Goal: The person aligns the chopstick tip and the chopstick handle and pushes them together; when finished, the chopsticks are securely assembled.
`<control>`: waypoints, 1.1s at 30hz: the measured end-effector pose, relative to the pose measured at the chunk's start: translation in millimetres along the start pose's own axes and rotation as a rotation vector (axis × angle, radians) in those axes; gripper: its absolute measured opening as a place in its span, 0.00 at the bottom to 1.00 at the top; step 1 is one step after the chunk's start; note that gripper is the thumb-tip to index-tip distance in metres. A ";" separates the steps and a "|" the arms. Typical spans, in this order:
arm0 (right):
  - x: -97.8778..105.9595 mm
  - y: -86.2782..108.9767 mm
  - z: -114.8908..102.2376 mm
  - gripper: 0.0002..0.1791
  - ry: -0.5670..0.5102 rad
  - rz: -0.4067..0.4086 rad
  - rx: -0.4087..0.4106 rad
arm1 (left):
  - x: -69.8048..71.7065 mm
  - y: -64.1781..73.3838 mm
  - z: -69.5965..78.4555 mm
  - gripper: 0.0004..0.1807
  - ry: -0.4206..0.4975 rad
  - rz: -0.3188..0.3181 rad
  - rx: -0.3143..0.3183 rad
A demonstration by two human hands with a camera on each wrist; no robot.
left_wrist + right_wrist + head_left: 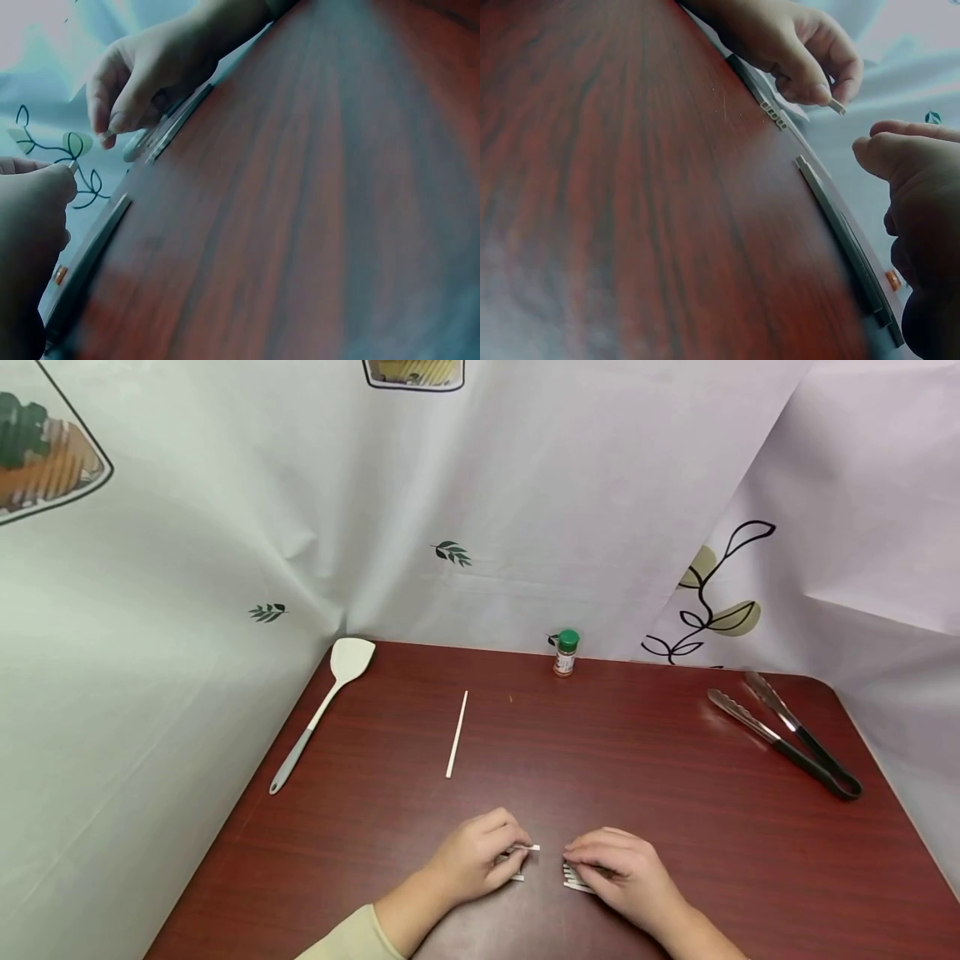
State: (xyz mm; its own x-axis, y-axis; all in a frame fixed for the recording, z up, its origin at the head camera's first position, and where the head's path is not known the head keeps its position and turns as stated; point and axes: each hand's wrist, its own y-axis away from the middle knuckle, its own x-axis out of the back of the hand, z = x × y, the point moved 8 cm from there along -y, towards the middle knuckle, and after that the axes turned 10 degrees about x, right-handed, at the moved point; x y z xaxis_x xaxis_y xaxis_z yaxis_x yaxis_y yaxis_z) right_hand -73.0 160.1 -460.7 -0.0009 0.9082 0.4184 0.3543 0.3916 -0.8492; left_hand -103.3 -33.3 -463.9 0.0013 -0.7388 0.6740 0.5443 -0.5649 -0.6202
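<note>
My left hand (480, 856) pinches a thin white stick (535, 847) between thumb and fingers, its end poking out to the right, above the table. Below that hand another white stick end (517, 878) shows; the hand hides the rest. In the right wrist view, several stick ends (772, 114) lie side by side under the left hand (802, 60). Facing it, my right hand (622, 868) has thumb and fingertips together on a small pale stick end (107, 136), seen in the left wrist view. Several short white sticks (572, 877) lie in a row beneath the right hand.
One long white stick (457, 735) lies by itself, left of centre on the dark red table (637, 743). A white spatula (322, 710) lies along the left edge. A green-capped spice jar (566, 653) stands at the back, and metal tongs (787, 735) lie on the right.
</note>
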 end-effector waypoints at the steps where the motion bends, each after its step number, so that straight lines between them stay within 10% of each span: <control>1: -0.3 0.3 -0.1 0.07 -0.007 0.002 -0.002 | -1.1 0.2 1.5 0.05 -0.002 -0.006 -0.004; 33: -11.2 -8.2 -16.1 0.02 -0.118 0.001 0.023 | -10.7 1.8 22.8 0.05 0.054 -0.067 -0.039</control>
State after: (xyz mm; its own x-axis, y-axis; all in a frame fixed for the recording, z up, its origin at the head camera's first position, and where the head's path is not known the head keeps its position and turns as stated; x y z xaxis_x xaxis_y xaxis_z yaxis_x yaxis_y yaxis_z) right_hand -60.8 144.4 -453.2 -0.1110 0.9193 0.3777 0.3329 0.3925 -0.8574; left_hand -83.2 -18.0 -463.1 -0.0804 -0.7168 0.6926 0.5085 -0.6272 -0.5900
